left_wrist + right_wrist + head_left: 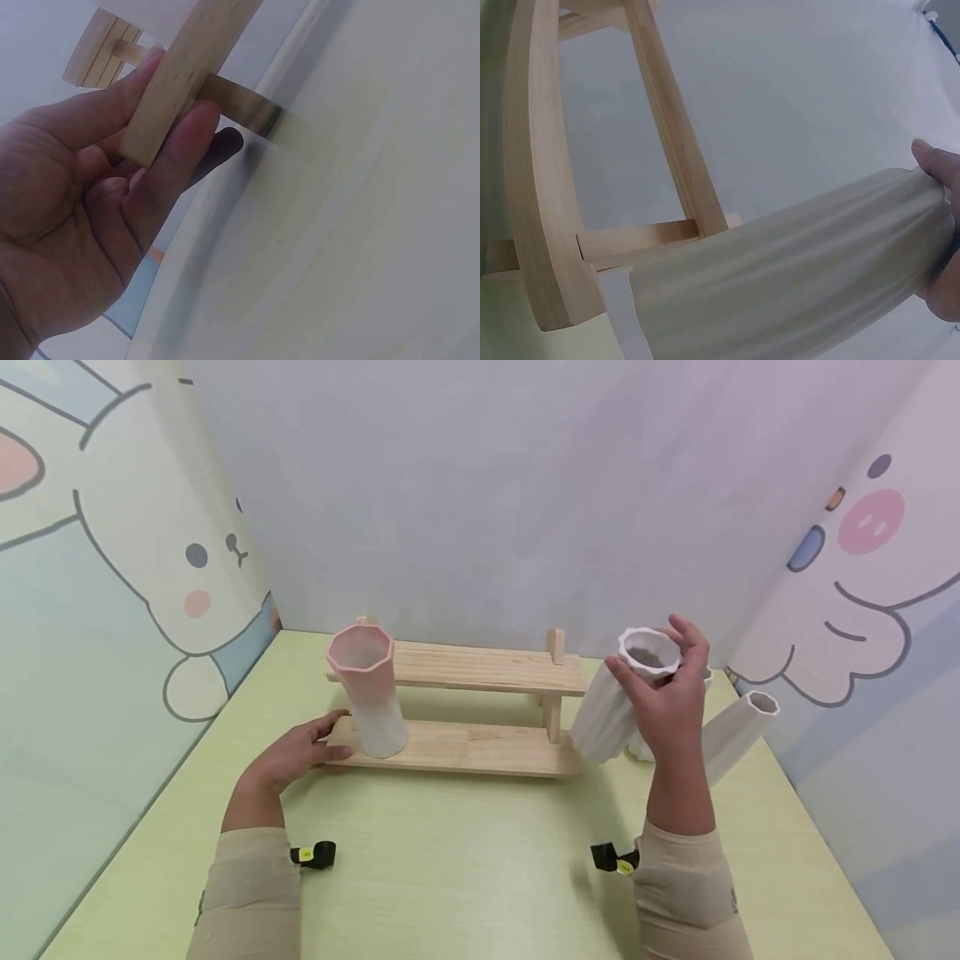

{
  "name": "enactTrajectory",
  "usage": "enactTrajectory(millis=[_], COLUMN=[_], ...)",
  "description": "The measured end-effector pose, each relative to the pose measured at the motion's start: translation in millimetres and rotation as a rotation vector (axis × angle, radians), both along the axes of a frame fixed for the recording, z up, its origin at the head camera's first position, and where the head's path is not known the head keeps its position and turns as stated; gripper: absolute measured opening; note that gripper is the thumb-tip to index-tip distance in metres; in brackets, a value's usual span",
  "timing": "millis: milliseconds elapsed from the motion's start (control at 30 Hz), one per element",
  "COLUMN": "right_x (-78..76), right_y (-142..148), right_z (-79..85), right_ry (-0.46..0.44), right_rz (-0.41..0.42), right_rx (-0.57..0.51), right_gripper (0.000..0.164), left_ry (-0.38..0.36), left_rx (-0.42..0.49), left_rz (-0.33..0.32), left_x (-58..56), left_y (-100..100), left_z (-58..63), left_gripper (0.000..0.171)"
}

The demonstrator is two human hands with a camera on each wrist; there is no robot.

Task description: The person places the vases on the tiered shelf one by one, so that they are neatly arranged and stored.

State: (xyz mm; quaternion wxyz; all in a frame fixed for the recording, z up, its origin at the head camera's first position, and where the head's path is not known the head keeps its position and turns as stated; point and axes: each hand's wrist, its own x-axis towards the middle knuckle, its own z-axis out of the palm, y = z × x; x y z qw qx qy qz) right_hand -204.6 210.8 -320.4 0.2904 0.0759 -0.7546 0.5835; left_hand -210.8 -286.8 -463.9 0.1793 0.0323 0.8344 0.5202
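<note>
A two-tier wooden shelf (480,747) stands in the middle of the table. My left hand (296,752) grips the left end of its lower board; in the left wrist view, thumb and fingers lie on either side of the board end (184,82). On that end stands a tall vase (367,693), pink at the rim fading to white. By its rim my right hand (671,702) holds a white fluted vase (603,718), tilted, its base close to the shelf's right end. The right wrist view shows this vase's ribbed side (795,270) overlapping the shelf frame.
Right of the held vase, a slim white vase (731,735) stands on the table. Another white vase (640,747) is mostly hidden behind my right hand. A pale wall (480,527) rises behind the shelf, with cartoon-printed walls on both sides.
</note>
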Motion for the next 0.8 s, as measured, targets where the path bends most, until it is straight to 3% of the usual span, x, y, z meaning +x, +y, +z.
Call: enactTrajectory(millis=[800], right_x=[-1.1], right_y=[-12.7], right_z=[-3.9], right_ry=[0.06], right_rz=[0.108], right_rx=[-0.052], right_gripper=[0.082], left_ry=[0.0], left_rx=[0.006], left_rz=[-0.005], left_x=[2.3], left_y=[2.4], left_z=[2.7], left_gripper=[0.094])
